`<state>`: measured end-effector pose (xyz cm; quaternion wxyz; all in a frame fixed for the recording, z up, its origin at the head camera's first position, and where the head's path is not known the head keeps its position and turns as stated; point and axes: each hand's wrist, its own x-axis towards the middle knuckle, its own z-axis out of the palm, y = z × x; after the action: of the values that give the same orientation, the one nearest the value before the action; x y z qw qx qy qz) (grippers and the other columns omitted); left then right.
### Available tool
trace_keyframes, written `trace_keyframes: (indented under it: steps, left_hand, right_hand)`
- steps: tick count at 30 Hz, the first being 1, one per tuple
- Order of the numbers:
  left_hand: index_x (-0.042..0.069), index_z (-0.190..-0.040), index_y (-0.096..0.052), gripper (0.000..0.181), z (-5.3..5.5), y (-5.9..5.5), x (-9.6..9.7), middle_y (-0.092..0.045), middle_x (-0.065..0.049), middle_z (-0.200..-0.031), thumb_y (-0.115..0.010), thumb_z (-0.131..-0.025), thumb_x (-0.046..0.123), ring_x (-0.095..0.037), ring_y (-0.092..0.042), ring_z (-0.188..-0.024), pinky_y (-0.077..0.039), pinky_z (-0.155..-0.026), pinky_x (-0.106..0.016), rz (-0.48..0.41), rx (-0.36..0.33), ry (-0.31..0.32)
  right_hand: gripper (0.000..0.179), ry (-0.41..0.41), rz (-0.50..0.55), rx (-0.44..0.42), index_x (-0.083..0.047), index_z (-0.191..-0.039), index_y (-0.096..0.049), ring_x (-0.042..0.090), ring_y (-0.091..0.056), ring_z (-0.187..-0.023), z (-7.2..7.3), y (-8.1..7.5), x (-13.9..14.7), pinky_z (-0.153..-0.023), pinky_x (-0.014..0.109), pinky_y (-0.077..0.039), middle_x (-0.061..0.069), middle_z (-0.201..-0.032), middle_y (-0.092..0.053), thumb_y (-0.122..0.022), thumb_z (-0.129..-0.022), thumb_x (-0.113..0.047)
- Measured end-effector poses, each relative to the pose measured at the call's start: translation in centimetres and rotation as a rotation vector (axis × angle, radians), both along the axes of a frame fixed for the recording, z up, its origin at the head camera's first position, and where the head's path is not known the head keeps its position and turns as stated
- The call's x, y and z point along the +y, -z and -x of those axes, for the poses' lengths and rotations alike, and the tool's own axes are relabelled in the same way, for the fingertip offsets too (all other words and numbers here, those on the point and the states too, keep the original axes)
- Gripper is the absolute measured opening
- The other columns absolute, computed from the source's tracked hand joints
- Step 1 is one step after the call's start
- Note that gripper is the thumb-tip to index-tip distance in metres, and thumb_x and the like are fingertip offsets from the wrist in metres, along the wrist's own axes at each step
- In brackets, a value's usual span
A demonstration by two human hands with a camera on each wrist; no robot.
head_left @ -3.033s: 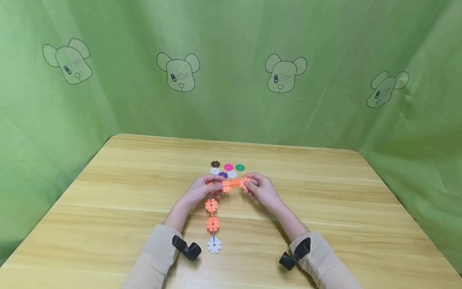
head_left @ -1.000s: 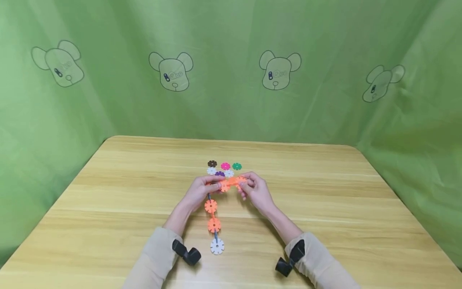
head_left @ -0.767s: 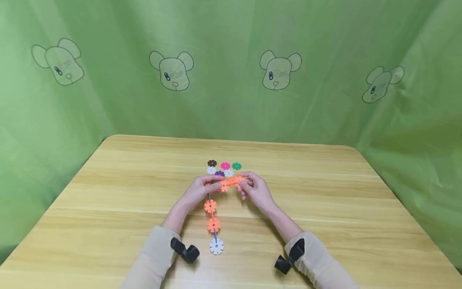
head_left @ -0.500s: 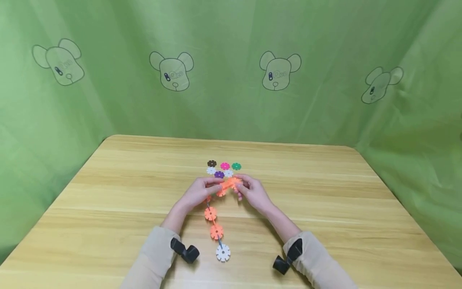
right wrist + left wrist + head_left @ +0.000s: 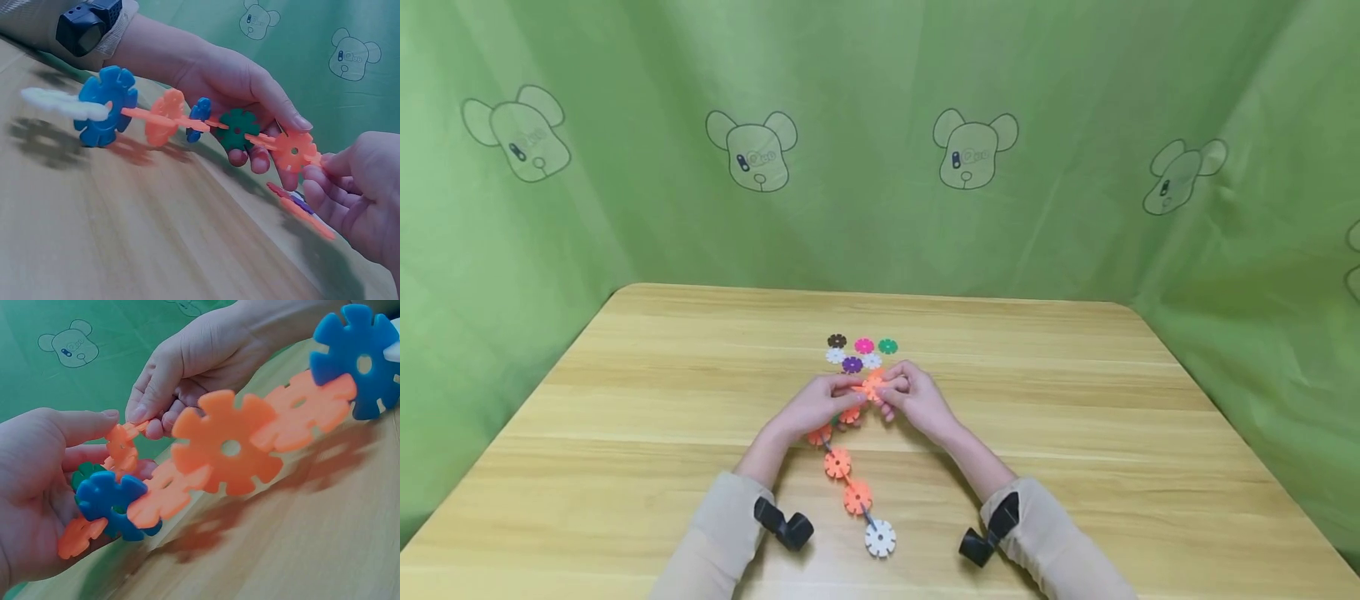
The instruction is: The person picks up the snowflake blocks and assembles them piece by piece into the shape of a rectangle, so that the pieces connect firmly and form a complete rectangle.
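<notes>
A chain of slotted plastic snowflake discs, mostly orange (image 5: 200, 440) with blue (image 5: 94, 490) and green (image 5: 228, 139) ones, hangs from my left hand (image 5: 816, 407). Its thumb and fingers pinch the chain's upper end at an orange disc (image 5: 285, 150). The lower end, with a white disc (image 5: 872, 543), reaches towards me. My right hand (image 5: 922, 406), close by on the right, pinches an orange disc seen nearly edge-on in the left wrist view, touching the held end. Fingers partly hide how these two discs meet.
Loose discs lie on the wooden table (image 5: 1037, 375) beyond my hands: brown (image 5: 837, 337), pink (image 5: 864, 342), green (image 5: 888, 342), purple (image 5: 852, 361) and two white ones. A green curtain (image 5: 865, 233) surrounds the table's back and sides.
The chain's white end has swung to the right and nearer to me. My right hand has shifted left, closer to my left hand, and the orange discs between them have turned.
</notes>
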<state>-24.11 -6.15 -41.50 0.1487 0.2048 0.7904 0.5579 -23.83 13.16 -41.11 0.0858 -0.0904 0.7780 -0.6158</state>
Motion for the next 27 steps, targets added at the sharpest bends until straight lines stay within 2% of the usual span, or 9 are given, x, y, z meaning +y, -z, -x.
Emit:
trace_keyframes:
  steps: [3, 8, 11, 14, 17, 19, 21, 24, 27]
  left_hand:
    - [0.001, -0.131, -0.050, 0.047, -0.1, 0.0, -0.1, -0.061, -0.013, -0.117, -0.059, -0.091, 0.025, -0.023, -0.058, -0.104, -0.044, -0.094, -0.038, 0.006, -0.002, -0.027]
    - [0.002, -0.133, -0.046, 0.052, -0.1, 0.0, -0.4, -0.055, -0.017, -0.124, -0.060, -0.089, 0.025, -0.029, -0.054, -0.110, -0.042, -0.096, -0.043, -0.035, -0.034, -0.129]
    - [0.002, -0.136, -0.044, 0.053, 0.0, 0.0, -0.8, -0.056, -0.017, -0.121, -0.059, -0.090, 0.024, -0.027, -0.055, -0.106, -0.043, -0.095, -0.042, -0.078, -0.067, -0.183]
    - [0.002, -0.138, -0.040, 0.053, 0.2, 0.0, -1.2, -0.056, -0.017, -0.114, -0.057, -0.090, 0.020, -0.024, -0.056, -0.098, -0.045, -0.091, -0.039, -0.132, -0.097, -0.215]
    - [0.000, -0.140, -0.034, 0.056, 0.4, -0.1, -1.6, -0.054, -0.019, -0.111, -0.054, -0.091, 0.017, -0.025, -0.054, -0.095, -0.045, -0.088, -0.037, -0.179, -0.122, -0.222]
    - [0.001, -0.142, -0.031, 0.058, 0.4, -0.3, -1.9, -0.052, -0.020, -0.115, -0.054, -0.091, 0.017, -0.025, -0.053, -0.099, -0.044, -0.090, -0.038, -0.195, -0.130, -0.234]
    - [0.002, -0.143, -0.029, 0.059, 0.5, -0.5, -2.1, -0.050, -0.019, -0.114, -0.053, -0.091, 0.015, -0.024, -0.052, -0.098, -0.045, -0.088, -0.037, -0.213, -0.143, -0.237]
    - [0.004, -0.144, -0.028, 0.060, 0.5, -0.6, -2.3, -0.049, -0.020, -0.114, -0.053, -0.091, 0.012, -0.023, -0.052, -0.096, -0.045, -0.085, -0.036, -0.243, -0.165, -0.246]
    - [0.006, -0.144, -0.028, 0.060, 0.5, -0.6, -2.4, -0.050, -0.018, -0.111, -0.053, -0.090, 0.010, -0.021, -0.051, -0.094, -0.046, -0.082, -0.033, -0.258, -0.185, -0.249]
  right_hand:
    - [0.020, -0.018, 0.011, -0.003, 0.007, -0.106, -0.049, 0.019, -0.060, -0.066, 0.3, -0.1, 0.3, -0.060, 0.028, -0.054, 0.021, -0.084, -0.063, -0.057, -0.088, 0.001]
    - [0.024, 0.001, 0.061, -0.004, 0.012, -0.110, -0.048, 0.017, -0.058, -0.068, 1.2, -0.3, 1.7, -0.061, 0.024, -0.053, 0.024, -0.088, -0.061, -0.055, -0.091, -0.002]
    - [0.027, 0.033, 0.076, -0.012, 0.015, -0.112, -0.046, 0.015, -0.057, -0.068, 1.9, -0.6, 2.5, -0.061, 0.023, -0.052, 0.024, -0.090, -0.060, -0.053, -0.091, -0.002]
    - [0.029, 0.063, 0.053, -0.008, 0.016, -0.114, -0.047, 0.018, -0.059, -0.073, 2.6, -1.0, 3.0, -0.064, 0.024, -0.053, 0.023, -0.093, -0.061, -0.053, -0.092, -0.002]
    - [0.031, 0.083, -0.026, 0.014, 0.013, -0.115, -0.050, 0.026, -0.060, -0.083, 3.4, -1.4, 3.2, -0.070, 0.029, -0.053, 0.019, -0.096, -0.062, -0.056, -0.090, -0.004]
    - [0.032, 0.085, -0.095, 0.024, 0.011, -0.116, -0.053, 0.031, -0.059, -0.088, 3.9, -1.6, 3.1, -0.073, 0.033, -0.052, 0.017, -0.098, -0.062, -0.058, -0.090, -0.006]
    - [0.034, 0.060, -0.154, 0.024, 0.010, -0.117, -0.054, 0.035, -0.058, -0.090, 4.3, -2.0, 2.9, -0.075, 0.038, -0.052, 0.017, -0.100, -0.061, -0.060, -0.088, -0.007]
    - [0.035, -0.007, -0.260, 0.035, 0.010, -0.116, -0.055, 0.032, -0.058, -0.086, 5.2, -1.9, 2.7, -0.074, 0.039, -0.052, 0.017, -0.099, -0.061, -0.063, -0.086, -0.007]
    - [0.035, -0.077, -0.389, 0.076, 0.008, -0.113, -0.058, 0.023, -0.057, -0.083, 6.0, -1.3, 2.4, -0.073, 0.034, -0.051, 0.014, -0.095, -0.061, -0.066, -0.083, -0.008]
